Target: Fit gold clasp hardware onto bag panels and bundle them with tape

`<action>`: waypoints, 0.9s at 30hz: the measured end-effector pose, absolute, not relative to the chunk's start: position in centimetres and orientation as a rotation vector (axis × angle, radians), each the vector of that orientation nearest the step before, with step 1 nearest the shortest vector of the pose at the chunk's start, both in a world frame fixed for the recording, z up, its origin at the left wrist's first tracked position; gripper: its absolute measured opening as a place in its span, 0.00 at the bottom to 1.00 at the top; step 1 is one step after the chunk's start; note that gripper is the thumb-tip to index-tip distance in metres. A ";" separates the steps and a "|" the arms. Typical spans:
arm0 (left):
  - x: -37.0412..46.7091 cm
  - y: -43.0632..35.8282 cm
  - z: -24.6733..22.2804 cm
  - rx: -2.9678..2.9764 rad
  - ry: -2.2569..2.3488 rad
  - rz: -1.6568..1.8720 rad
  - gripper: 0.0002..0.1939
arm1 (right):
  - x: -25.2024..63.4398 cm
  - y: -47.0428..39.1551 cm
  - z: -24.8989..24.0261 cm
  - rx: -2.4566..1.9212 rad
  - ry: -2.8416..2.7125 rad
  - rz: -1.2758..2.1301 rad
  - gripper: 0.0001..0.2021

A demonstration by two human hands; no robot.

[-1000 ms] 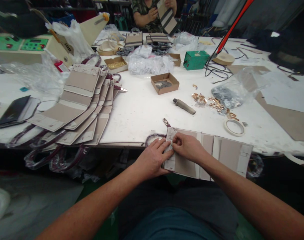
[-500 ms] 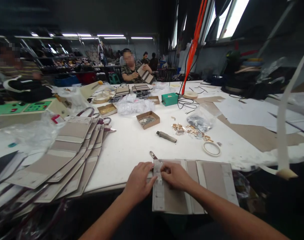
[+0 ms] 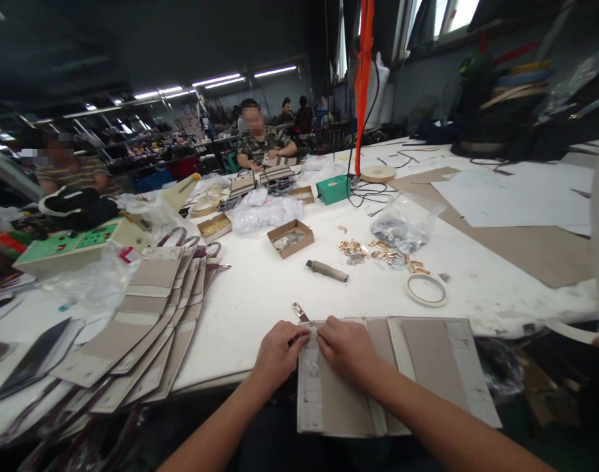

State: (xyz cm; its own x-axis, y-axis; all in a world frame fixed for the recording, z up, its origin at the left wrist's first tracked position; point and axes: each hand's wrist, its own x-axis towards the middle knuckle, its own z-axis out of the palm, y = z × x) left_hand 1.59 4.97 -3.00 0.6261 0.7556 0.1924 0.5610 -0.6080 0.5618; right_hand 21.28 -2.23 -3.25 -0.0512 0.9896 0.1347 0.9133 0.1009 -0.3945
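Note:
A flat beige bag panel (image 3: 348, 410) with pale cross bands lies at the table's front edge, its lower part overhanging. My left hand (image 3: 280, 351) is closed in a pinch on the panel's upper left edge. Close beside it, my right hand (image 3: 347, 351) rests on the panel with curled fingers pressed together near the pale left band. Whatever sits between those fingertips is too small and hidden to name. Just beyond the panel's upper left corner, a dark strap end with a metal fitting (image 3: 299, 310) sticks out.
Fanned bag panels with handles (image 3: 146, 308) are piled at left. Ahead lie a wrapped tool (image 3: 327, 270), a cardboard box of metal pieces (image 3: 290, 238), gold-coloured fittings (image 3: 352, 249), a tape roll (image 3: 426, 290) and a green box (image 3: 333, 189). A co-worker (image 3: 264, 141) sits across the table.
My right hand has moved up the panel towards its top edge. My left fingers have closed into a pinch there. The view has shifted, and the co-worker opposite has lowered a panel.

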 end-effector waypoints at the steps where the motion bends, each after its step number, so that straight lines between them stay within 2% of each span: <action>1: 1.7 5.1 -2.9 2.395 1.053 0.565 0.09 | 21.3 -2.0 -3.3 -1.858 -2.031 0.272 0.11; 7: 2.3 6.5 -2.2 2.223 1.196 0.491 0.11 | 21.4 0.0 -2.6 -1.917 -1.871 0.363 0.09; 11: 2.0 6.2 -2.9 2.441 1.161 0.647 0.15 | 20.8 -0.2 -3.2 -1.916 -1.729 0.367 0.08; 16: 1.1 5.1 -4.2 2.732 0.962 0.838 0.14 | 20.1 -0.9 -4.4 -1.866 -1.630 0.338 0.07; 27: -0.9 4.7 -6.3 2.936 0.848 0.759 0.21 | 18.8 -3.3 -5.2 -1.780 -1.724 0.136 0.06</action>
State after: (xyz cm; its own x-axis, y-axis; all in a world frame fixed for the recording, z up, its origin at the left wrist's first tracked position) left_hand -0.94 4.71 -6.29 0.7388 0.5006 0.4512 0.5040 -0.8549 0.1232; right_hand 18.81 -3.34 -5.23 0.1308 0.9254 0.3556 0.8583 0.0739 -0.5078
